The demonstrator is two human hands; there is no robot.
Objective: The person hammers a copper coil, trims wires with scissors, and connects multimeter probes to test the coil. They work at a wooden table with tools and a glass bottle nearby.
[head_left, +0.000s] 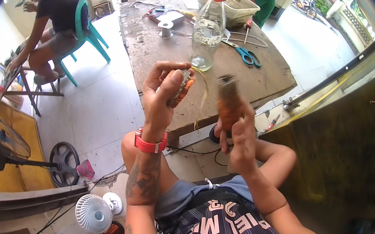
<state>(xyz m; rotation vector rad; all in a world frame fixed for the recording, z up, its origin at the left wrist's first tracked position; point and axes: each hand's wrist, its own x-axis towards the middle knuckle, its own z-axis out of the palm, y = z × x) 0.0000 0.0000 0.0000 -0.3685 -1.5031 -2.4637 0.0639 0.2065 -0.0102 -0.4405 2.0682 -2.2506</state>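
Note:
Above the near edge of the wooden table (pixel 160 54), my left hand (pixel 158 90) is closed around a small grey-and-orange piece (pixel 183 88), thumb pressed on top. A thin yellowish strand (pixel 204 93) hangs beside its fingertips. My right hand (pixel 241 145) grips an orange-brown cylindrical thing (pixel 230 104) with a darker top end. It stands roughly upright, smeared by motion, so I cannot make out its kind. The two hands are apart. Behind them a glass bottle (pixel 207 31) with an orange top stands on the table.
Blue-handled scissors (pixel 248 56), a wire spool (pixel 165 29) and a pale basket (pixel 242 8) lie on the table. A white fan (pixel 93 213) and a black fan (pixel 4 134) stand left. One person sits on a green chair (pixel 84 33); another wears a green shirt (pixel 266 2).

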